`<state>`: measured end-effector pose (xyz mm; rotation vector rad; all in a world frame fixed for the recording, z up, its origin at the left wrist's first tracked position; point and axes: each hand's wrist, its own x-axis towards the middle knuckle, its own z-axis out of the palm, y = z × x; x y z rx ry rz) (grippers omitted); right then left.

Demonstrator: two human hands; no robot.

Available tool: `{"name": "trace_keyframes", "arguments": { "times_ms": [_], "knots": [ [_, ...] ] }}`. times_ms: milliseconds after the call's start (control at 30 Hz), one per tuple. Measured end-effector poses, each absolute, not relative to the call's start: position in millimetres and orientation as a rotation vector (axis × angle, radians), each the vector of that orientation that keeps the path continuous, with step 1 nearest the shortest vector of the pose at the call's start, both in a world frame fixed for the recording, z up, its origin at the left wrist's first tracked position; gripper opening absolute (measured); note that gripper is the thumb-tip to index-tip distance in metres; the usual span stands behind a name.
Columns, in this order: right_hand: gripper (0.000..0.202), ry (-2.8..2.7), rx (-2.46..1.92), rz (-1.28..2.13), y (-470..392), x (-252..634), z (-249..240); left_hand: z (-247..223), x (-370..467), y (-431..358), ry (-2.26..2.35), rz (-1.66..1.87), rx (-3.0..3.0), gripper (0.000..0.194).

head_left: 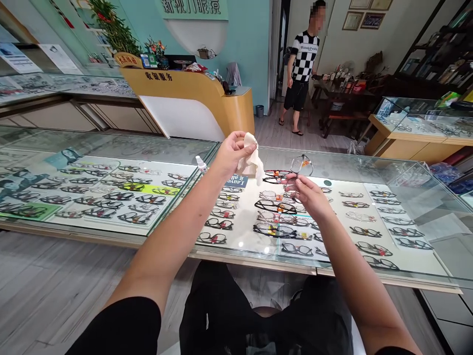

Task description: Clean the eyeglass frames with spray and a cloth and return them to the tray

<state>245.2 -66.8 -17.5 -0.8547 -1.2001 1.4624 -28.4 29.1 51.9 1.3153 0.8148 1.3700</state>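
Spectacles (297,164): above the glass desk (244,229), pinched by the right hand (311,196); likely light, stiff, fragile; best taken by the rim. Cloth (254,160): pale, drooping, likely soft, clamped in the left hand (232,148).

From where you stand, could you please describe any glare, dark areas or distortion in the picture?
In the head view, small bright glints show on the glass counter near its front edge; the shelves at upper right sink into darkness; the left forearm looks stretched towards the bottom edge, probably by a wide lens.
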Motion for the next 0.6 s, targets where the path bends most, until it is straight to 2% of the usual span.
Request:
{"name": "trace_keyframes", "arguments": {
  "times_ms": [167,333,600],
  "knots": [
    [0.035,-1.196,-0.825,1.487,-69.7,244.6,-11.8,61.6,-7.2,4.1,0.812,1.261,1.344,0.064],
    [0.037,-1.253,-0.792,1.548,-74.2,244.4,-8.2,59.1,3.4,-10.8,0.831,1.222,1.466,0.066],
    [0.035,-1.291,-0.735,1.613,-76.7,243.8,-9.7,47.9,-5.1,-19.2,0.828,1.126,1.661,0.058]
  ]
}}
